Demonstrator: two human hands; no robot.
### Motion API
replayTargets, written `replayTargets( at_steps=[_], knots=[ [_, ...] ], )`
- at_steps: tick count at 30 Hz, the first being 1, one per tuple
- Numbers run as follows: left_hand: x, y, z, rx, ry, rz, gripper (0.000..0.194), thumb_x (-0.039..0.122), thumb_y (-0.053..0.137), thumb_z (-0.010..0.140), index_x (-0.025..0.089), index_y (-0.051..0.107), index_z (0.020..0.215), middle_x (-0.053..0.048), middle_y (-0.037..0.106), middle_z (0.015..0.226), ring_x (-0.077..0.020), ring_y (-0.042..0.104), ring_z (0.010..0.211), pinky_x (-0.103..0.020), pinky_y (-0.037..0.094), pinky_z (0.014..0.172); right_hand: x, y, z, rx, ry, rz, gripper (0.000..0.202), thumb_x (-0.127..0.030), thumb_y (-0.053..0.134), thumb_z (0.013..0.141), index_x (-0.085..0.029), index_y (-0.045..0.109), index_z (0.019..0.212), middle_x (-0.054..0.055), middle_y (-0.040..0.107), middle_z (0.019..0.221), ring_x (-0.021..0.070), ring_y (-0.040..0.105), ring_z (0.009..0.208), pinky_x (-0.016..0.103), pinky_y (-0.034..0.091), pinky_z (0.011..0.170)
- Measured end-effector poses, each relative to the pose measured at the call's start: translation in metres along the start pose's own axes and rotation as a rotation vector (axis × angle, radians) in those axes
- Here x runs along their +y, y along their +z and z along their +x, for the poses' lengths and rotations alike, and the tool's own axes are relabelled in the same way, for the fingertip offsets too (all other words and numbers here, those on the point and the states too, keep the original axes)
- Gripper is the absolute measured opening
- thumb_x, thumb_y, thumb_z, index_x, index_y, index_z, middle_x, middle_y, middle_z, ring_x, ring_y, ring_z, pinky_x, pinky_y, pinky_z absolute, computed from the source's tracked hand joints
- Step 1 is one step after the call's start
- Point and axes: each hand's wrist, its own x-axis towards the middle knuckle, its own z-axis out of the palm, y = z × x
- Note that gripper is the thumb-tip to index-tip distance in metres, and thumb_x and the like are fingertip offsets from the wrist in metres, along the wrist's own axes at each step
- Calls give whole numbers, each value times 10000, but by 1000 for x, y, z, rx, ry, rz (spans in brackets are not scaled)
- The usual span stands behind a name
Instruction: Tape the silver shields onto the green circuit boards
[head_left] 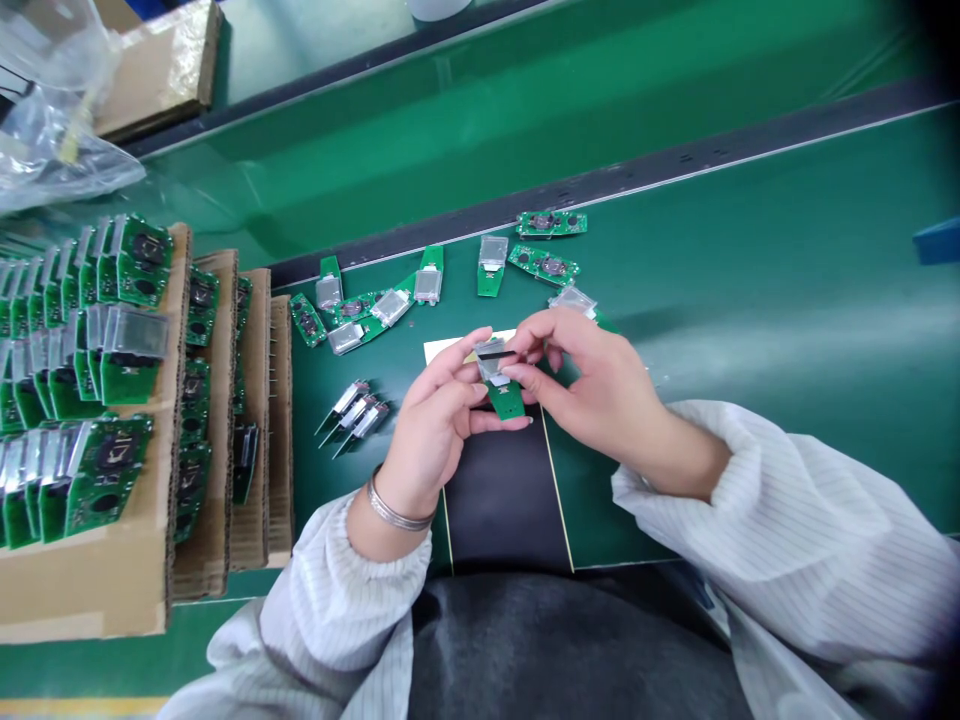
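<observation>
My left hand (pixel 450 405) is closed around the edges of a green circuit board (pixel 507 398) with a small clear-faced display at its upper end. Between the thumb and fingers of my right hand (pixel 574 365) is a thin black strip (pixel 495 354), lying across the display. Both hands are above a black sheet (pixel 506 500) with pale edges. A white and yellowish piece (pixel 442 350) shows behind my left fingers. Close to my left hand, several boards with displays (pixel 354 412) stand on edge on the green table.
Several loose circuit boards (pixel 390 305) lie along the back of the green table (pixel 750 300). To the left, cardboard racks (pixel 176 500) hold many upright boards. Clear plastic bags (pixel 60 150) and flat cardboard (pixel 161 70) lie at the upper left. A blue object (pixel 937 243) sits at the right edge.
</observation>
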Motion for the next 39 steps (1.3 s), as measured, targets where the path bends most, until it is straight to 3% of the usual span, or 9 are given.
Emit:
replayTargets(
  at_steps=[5,9,18,28,33,39],
  knots=[
    [0,1,0,-1,-22,-15,550,123,632,752,186,633,1298,-3,652,887,-145,673,776,-411,667,816,0,1,-1,7,31,51,254,-34,615,816,-245,546,939,-14,698,870,152,641,750,291,490,647],
    [0,2,0,-2,-28,0,551,116,663,766,186,623,1311,-5,665,893,-146,675,774,-398,668,805,1,1,-1,10,85,112,299,-20,626,783,-245,536,959,-32,711,842,137,639,713,278,487,632],
    [-4,1,4,10,-22,-8,334,200,702,853,165,644,1180,14,648,761,-170,712,694,-348,671,656,-2,-1,-1,7,186,158,252,-107,676,790,-242,540,954,-33,719,780,130,616,642,273,477,573],
    [-4,0,5,-28,-25,-2,388,223,666,884,169,612,1265,-72,773,997,-224,775,801,-353,678,663,-3,-2,1,-10,263,277,240,-155,708,802,-238,541,953,-25,732,770,124,611,593,259,473,502],
    [-4,-1,3,-60,9,58,560,153,757,804,197,588,1335,-80,765,1164,-204,777,827,-287,659,641,-3,-2,1,1,366,424,263,-194,728,792,-246,524,949,-25,733,762,129,607,553,278,516,506],
    [-6,-2,5,-46,19,50,478,231,744,858,191,607,1314,-63,772,1056,-215,777,808,-333,677,664,-3,-1,2,-2,420,464,291,-245,771,777,-244,527,936,-22,735,773,130,625,541,283,534,499]
  ],
)
